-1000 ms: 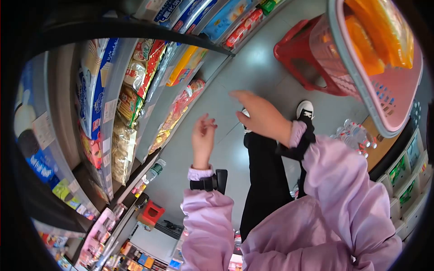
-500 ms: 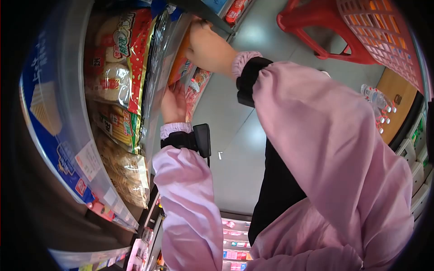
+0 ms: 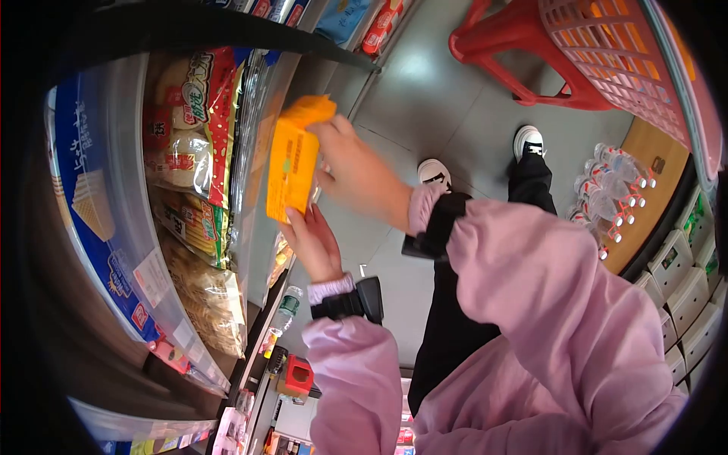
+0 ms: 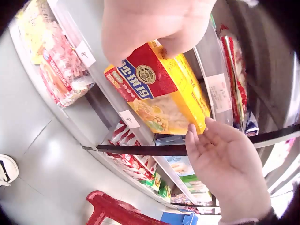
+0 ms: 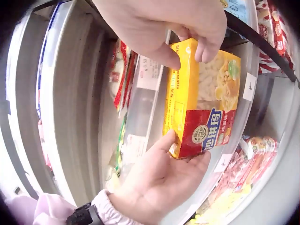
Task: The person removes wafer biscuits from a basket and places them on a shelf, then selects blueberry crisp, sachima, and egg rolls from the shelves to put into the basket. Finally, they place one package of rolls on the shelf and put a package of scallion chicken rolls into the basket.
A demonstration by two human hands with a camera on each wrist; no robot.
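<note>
A yellow and red packet of sachima (image 3: 292, 163) is held between both hands in front of the snack shelf. My left hand (image 3: 315, 246) grips its red end, the thumb on the narrow side; in the right wrist view the left hand (image 5: 161, 180) shows its palm turned up. At the opposite, yellow end, my right hand (image 3: 364, 174) pinches the packet between thumb and fingers. The printed front with its picture and blue lettering shows on the packet (image 4: 161, 93) in the left wrist view, where the right hand (image 4: 229, 164) is at the yellow end.
Bagged biscuits (image 3: 189, 144) and a blue wafer package (image 3: 87, 174) fill the shelf at left, behind clear price strips. A pink basket (image 3: 607, 45) stands on a red stool (image 3: 523, 61) at right. Bottles (image 3: 607, 189) stand by the wooden board.
Both hands were empty over the floor. The right hand then reached to the yellow packet on the shelf, the left hand below it. The packet is now out from the shelf, in both hands.
</note>
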